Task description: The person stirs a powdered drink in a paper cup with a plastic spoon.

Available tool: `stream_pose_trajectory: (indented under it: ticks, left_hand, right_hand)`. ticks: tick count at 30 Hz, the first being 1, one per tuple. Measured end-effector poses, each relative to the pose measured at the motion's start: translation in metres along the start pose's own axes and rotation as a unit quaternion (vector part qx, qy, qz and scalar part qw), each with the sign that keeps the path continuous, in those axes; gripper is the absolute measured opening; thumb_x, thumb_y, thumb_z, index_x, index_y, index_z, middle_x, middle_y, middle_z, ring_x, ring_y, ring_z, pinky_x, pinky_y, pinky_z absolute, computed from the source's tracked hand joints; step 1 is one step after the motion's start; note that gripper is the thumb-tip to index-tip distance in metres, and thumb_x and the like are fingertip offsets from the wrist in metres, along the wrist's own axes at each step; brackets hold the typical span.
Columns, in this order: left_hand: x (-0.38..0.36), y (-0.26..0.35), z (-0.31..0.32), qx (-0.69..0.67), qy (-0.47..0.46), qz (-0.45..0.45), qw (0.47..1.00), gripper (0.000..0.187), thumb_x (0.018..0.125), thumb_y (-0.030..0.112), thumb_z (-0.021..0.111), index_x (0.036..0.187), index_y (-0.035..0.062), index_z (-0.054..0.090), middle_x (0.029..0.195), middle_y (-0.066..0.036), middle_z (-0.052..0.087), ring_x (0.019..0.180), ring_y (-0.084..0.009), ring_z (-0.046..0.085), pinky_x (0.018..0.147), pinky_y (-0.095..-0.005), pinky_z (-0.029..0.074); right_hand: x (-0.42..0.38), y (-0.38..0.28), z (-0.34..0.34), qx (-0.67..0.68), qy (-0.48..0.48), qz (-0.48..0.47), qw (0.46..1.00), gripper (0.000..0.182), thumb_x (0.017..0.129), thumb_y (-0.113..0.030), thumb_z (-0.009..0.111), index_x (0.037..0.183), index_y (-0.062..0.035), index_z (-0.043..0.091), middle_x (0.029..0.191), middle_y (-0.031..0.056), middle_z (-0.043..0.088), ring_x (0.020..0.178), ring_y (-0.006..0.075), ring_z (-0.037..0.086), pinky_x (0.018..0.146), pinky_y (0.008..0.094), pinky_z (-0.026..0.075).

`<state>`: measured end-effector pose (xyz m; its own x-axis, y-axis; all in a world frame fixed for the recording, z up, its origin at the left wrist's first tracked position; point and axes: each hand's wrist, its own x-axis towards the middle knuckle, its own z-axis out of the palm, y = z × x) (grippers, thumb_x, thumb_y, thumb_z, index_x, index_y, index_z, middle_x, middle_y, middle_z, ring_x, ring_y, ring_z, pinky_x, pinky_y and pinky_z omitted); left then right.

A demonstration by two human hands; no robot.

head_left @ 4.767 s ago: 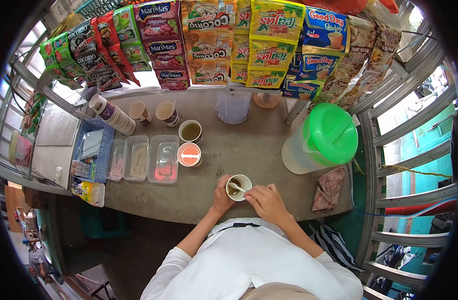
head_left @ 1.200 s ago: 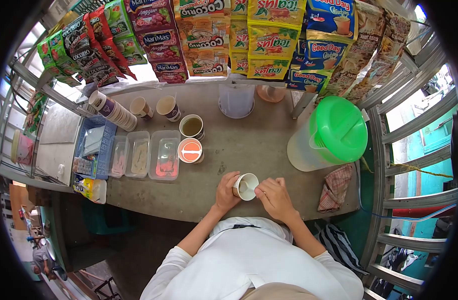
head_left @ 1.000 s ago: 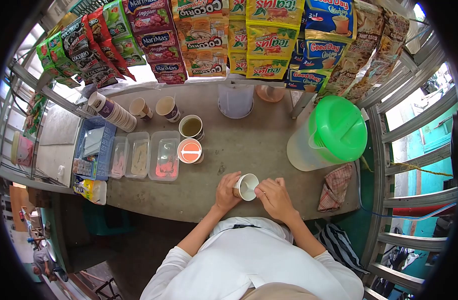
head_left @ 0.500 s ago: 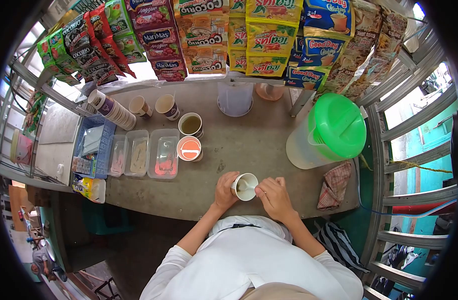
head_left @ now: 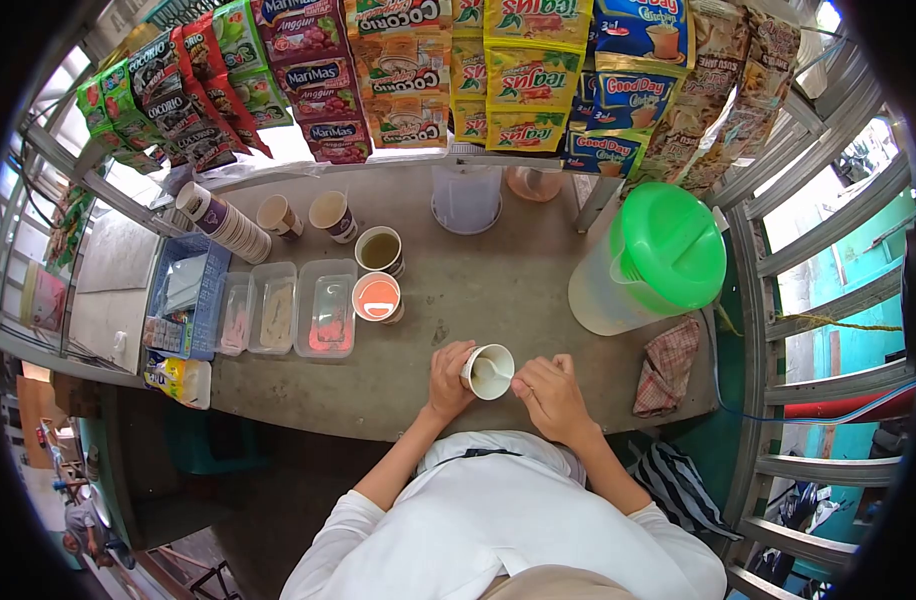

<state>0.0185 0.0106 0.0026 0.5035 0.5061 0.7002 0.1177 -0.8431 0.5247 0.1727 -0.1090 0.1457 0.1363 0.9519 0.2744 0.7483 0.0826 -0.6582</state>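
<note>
Near the front edge of the table stands a paper cup, tipped slightly, with pale liquid inside. My left hand is wrapped round its left side. A light-coloured spoon dips into the liquid and leans on the right rim. My right hand is closed at that rim, pinching the spoon's handle, most of which the fingers hide. To the upper left are a cup of orange drink and a cup of brownish drink.
Plastic containers with pink and tan contents sit at left, beside a blue basket and stacked paper cups. On the right are a green-lidded pitcher and a checked cloth. Drink sachets hang across the top.
The spoon has shifted inside the cup, and its bowl shows more clearly now. My right hand has moved very slightly; my left hand keeps its hold on the cup.
</note>
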Motion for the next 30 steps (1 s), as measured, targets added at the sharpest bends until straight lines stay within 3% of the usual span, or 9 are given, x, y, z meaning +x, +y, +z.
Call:
stream_pose_trajectory:
  ticks: [9, 12, 15, 18, 24, 30]
  left_hand:
    - [0.0013, 0.0009, 0.0002, 0.006, 0.018, -0.004, 1.000, 0.076, 0.065, 0.010, 0.081, 0.127, 0.0107, 0.039, 0.122, -0.014, 0.059, 0.106, -0.0340, 0.059, 0.088, -0.0462, 0.044]
    - [0.0004, -0.0006, 0.0010, 0.005, 0.017, 0.000, 1.000, 0.075, 0.064, 0.010, 0.081, 0.127, 0.0106, 0.039, 0.122, -0.014, 0.059, 0.106, -0.0340, 0.059, 0.088, -0.0461, 0.044]
    - [0.0022, 0.0005, -0.0021, 0.011, 0.006, 0.008, 1.000, 0.075, 0.066, 0.007, 0.081, 0.127, 0.0101, 0.038, 0.120, -0.016, 0.059, 0.105, -0.0344, 0.060, 0.088, -0.0455, 0.045]
    - [0.0026, 0.0015, -0.0004, 0.002, 0.007, 0.002, 1.000, 0.073, 0.066, 0.007, 0.080, 0.127, 0.0103, 0.039, 0.121, -0.015, 0.059, 0.105, -0.0342, 0.060, 0.087, -0.0454, 0.045]
    - [0.0016, 0.0015, 0.0008, -0.001, 0.009, 0.001, 1.000, 0.071, 0.067, 0.007, 0.079, 0.126, 0.0105, 0.040, 0.121, -0.013, 0.059, 0.105, -0.0339, 0.060, 0.087, -0.0453, 0.045]
    - [-0.0006, -0.0007, 0.0005, -0.041, 0.021, 0.010, 0.999, 0.072, 0.069, 0.004, 0.078, 0.127, 0.0101, 0.037, 0.121, -0.017, 0.058, 0.105, -0.0368, 0.060, 0.088, -0.0456, 0.049]
  right_hand:
    - [0.0010, -0.0004, 0.0000, 0.046, -0.030, 0.011, 0.998, 0.019, 0.096, -0.019, 0.053, 0.083, -0.0063, 0.058, 0.075, 0.0061, 0.056, 0.074, 0.0221, 0.053, 0.076, 0.0374, 0.032]
    - [0.0028, 0.0019, 0.0020, -0.016, -0.014, 0.003, 1.000, 0.020, 0.096, -0.020, 0.052, 0.084, -0.0062, 0.058, 0.076, 0.0062, 0.056, 0.074, 0.0224, 0.053, 0.076, 0.0374, 0.032]
    - [0.0029, 0.0000, 0.0037, 0.052, -0.035, 0.021, 0.998, 0.021, 0.097, -0.021, 0.052, 0.083, -0.0059, 0.058, 0.075, 0.0064, 0.055, 0.073, 0.0230, 0.053, 0.076, 0.0373, 0.032]
    - [0.0020, 0.0030, 0.0070, 0.006, -0.010, 0.027, 1.000, 0.022, 0.097, -0.021, 0.051, 0.083, -0.0058, 0.057, 0.075, 0.0067, 0.055, 0.072, 0.0234, 0.052, 0.076, 0.0368, 0.032]
    - [-0.0010, 0.0062, 0.0067, 0.035, 0.003, 0.036, 0.999, 0.021, 0.097, -0.021, 0.051, 0.083, -0.0058, 0.057, 0.076, 0.0069, 0.055, 0.072, 0.0234, 0.052, 0.076, 0.0365, 0.033]
    - [0.0020, 0.0002, -0.0019, 0.032, -0.028, -0.001, 0.999, 0.019, 0.096, -0.020, 0.053, 0.085, -0.0061, 0.059, 0.076, 0.0065, 0.055, 0.073, 0.0227, 0.052, 0.075, 0.0361, 0.033]
